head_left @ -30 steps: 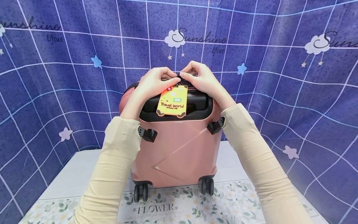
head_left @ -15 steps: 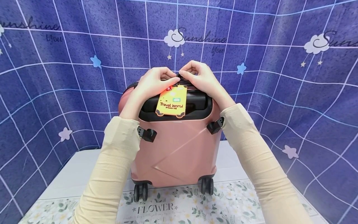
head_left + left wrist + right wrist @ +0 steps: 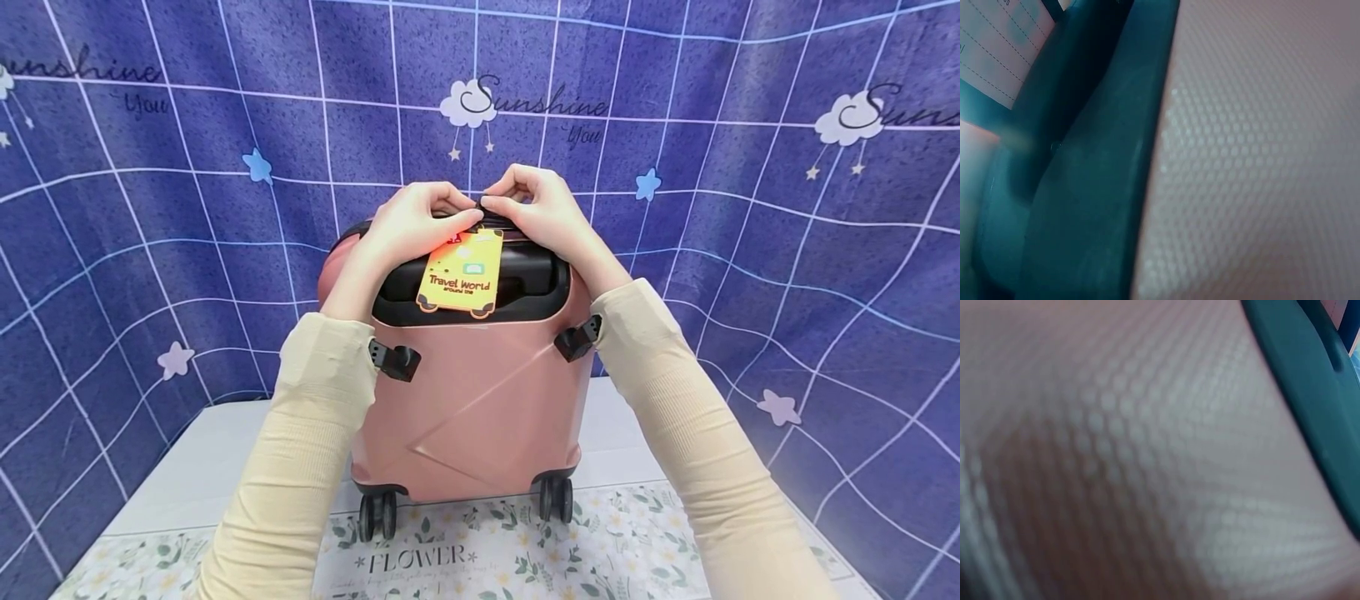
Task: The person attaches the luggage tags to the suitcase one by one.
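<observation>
A pink hard-shell suitcase (image 3: pixel 480 400) stands upright in the head view. From its top handle hangs a yellow luggage tag (image 3: pixel 461 271) that reads "Travel World around the". My left hand (image 3: pixel 412 221) and right hand (image 3: pixel 551 212) meet above the tag. Thumb and fingers of each pinch the tag's thin black strap (image 3: pixel 480 202), mostly hidden by the fingertips. The left wrist view has the textured pink shell (image 3: pixel 1247 150) and a corner of the tag's lined back (image 3: pixel 1004 37). In the right wrist view, shell and dark trim (image 3: pixel 1310 412) fill the frame, with neither hand's fingers clear.
The suitcase's black wheels (image 3: pixel 557 498) rest on a white surface with a floral mat (image 3: pixel 615 542) marked "FLOWER". A blue gridded curtain (image 3: pixel 225 125) encloses the back and both sides. Black wrist cameras (image 3: pixel 396 361) sit close to the suitcase front.
Both hands stay at the strap, with only tiny finger shifts. The tag's lower edge has swung very slightly left.
</observation>
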`<state>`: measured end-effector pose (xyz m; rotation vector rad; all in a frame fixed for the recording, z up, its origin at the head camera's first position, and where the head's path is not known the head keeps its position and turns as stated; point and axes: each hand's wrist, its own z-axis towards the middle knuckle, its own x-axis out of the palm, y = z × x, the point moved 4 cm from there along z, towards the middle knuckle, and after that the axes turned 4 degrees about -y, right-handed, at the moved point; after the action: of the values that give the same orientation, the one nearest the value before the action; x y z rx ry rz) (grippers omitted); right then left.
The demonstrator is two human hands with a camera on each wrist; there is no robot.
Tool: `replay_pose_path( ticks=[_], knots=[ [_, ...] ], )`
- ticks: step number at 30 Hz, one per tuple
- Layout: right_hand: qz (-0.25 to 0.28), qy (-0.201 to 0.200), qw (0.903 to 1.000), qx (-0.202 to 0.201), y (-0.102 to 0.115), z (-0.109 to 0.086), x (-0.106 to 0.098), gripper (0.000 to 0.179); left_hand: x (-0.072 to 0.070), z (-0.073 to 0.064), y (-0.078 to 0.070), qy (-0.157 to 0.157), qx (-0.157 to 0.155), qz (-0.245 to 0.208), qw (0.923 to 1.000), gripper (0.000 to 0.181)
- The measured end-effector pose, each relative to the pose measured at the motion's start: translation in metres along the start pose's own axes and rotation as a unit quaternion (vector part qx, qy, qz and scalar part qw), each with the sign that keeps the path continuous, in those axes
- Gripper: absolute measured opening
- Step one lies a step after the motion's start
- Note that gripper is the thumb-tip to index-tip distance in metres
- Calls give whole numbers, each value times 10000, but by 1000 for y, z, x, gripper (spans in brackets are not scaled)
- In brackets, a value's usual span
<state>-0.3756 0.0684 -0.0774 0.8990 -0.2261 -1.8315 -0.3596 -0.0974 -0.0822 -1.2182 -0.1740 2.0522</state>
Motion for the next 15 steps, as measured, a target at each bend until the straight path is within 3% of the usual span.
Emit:
replay_pose_path(
  ticks=[15],
  knots=[
    [-60,-34,9998,-173,0,0,-1,9,0,1,0,-6,146,39,9999,33]
  ],
)
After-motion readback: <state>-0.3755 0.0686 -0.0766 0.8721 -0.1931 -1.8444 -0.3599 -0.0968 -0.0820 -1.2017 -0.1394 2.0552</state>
